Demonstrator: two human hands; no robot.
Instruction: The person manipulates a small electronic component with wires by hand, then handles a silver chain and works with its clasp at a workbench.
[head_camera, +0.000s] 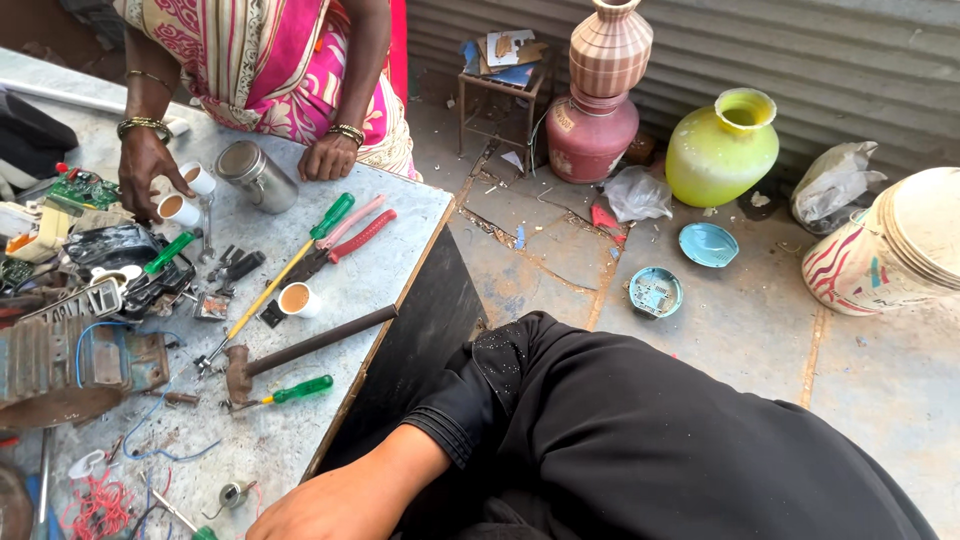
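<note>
Small metal part (233, 493) | on worktable (380, 250), just left of left hand (335, 505) | grip empty, relaxed | right hand unseen

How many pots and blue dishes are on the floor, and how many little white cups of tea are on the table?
Pots: 4
Blue dishes: 2
White cups with tea showing: 3
Total: 9
</note>
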